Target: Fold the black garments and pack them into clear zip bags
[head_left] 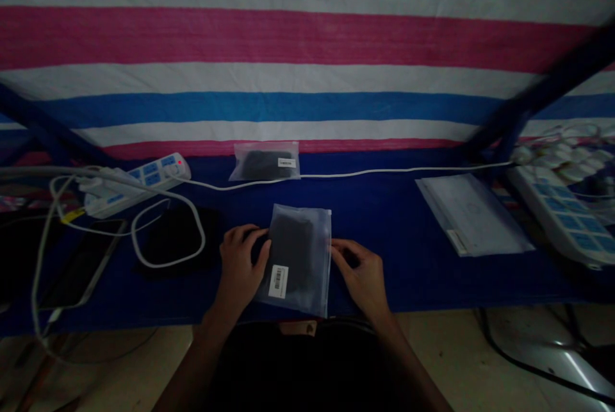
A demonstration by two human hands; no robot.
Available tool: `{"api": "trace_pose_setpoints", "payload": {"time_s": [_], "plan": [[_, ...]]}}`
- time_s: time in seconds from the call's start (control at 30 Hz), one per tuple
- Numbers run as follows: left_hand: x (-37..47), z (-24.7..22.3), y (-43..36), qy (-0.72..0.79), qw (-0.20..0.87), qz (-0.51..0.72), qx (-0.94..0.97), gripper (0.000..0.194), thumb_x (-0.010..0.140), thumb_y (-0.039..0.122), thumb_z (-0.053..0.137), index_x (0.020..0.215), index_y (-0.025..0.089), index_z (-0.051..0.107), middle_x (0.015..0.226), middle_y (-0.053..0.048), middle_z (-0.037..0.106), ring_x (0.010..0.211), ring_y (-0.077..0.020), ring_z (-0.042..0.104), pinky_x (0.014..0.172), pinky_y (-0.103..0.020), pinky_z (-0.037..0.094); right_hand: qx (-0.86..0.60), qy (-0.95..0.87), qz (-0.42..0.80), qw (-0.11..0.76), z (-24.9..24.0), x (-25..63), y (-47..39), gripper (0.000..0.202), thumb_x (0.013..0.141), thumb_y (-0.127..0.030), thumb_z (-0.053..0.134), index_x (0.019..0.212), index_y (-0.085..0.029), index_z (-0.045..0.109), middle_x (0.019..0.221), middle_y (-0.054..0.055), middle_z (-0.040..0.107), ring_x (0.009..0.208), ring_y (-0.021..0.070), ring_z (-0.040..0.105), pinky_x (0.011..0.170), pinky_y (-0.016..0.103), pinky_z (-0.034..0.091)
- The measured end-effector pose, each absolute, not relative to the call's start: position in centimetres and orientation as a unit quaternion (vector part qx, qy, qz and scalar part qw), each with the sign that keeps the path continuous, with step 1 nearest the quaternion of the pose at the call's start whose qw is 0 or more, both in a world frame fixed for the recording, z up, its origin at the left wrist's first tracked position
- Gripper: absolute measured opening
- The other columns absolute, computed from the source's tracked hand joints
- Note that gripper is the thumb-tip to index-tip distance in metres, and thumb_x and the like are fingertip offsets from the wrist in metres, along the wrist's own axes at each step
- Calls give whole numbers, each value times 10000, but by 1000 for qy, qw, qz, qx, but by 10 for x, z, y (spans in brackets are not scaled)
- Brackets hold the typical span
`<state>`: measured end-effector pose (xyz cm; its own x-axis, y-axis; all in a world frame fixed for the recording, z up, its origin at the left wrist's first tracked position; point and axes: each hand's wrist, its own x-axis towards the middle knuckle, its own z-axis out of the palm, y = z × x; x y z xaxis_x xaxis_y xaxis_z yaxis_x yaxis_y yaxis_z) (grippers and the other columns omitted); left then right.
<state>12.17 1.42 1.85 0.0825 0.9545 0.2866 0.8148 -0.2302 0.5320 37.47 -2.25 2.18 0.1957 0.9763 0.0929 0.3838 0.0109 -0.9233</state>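
Note:
A frosted clear bag (pixel 314 271) with a dark item inside and a white barcode label near its lower left lies on the blue surface in front of me. My left hand (pixel 245 261) rests at the bag's left edge, its thumb and fingers bent against it. At the right edge, the thumb and index finger of my right hand (pixel 360 271) pinch the bag's border. A second bag (pixel 264 163) with a dark item and a label lies farther back, by the striped sheet.
On the left are a power strip (pixel 139 184), a phone (pixel 86 263), looped white cables and a dark object (pixel 168 239). Flat clear bags (pixel 473 214) lie at the right, beside another power strip (pixel 562 216) with plugs. A white cable (pixel 375 172) crosses the back.

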Motion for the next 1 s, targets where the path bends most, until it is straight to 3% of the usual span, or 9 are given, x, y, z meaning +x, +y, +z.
{"api": "trace_pose_setpoints", "payload": {"time_s": [0.2, 0.57, 0.67, 1.0], "plan": [[129, 20, 12, 626, 131, 282, 715, 169, 972, 324, 610, 905, 251, 747, 1185, -72, 700, 1179, -325, 561, 1013, -555, 432, -642, -542, 322, 437, 23, 374, -23, 306, 911, -494, 709, 949, -217, 832, 874, 53, 807, 732, 216, 703, 691, 322, 520], [131, 22, 10, 617, 135, 271, 727, 178, 975, 402, 649, 921, 272, 759, 1191, -59, 696, 1186, -322, 551, 1023, -556, 407, -655, -549, 310, 417, 24, 373, -24, 341, 923, -538, 682, 937, -231, 830, 888, 62, 810, 717, 218, 704, 655, 323, 513], [132, 22, 10, 611, 130, 277, 730, 170, 972, 398, 661, 908, 271, 755, 1167, -60, 700, 1163, -318, 552, 1012, -556, 408, -654, -538, 325, 420, 25, 372, -23, 364, 922, -550, 684, 1011, -223, 816, 898, 56, 813, 713, 217, 709, 651, 320, 521], [130, 21, 9, 604, 156, 300, 722, 160, 972, 354, 650, 861, 267, 725, 1062, -34, 744, 1126, -303, 599, 1036, -560, 394, -645, -536, 347, 420, 21, 370, -23, 370, 949, -539, 669, 1106, -226, 787, 1030, 67, 824, 861, 254, 758, 739, 346, 557]]}}
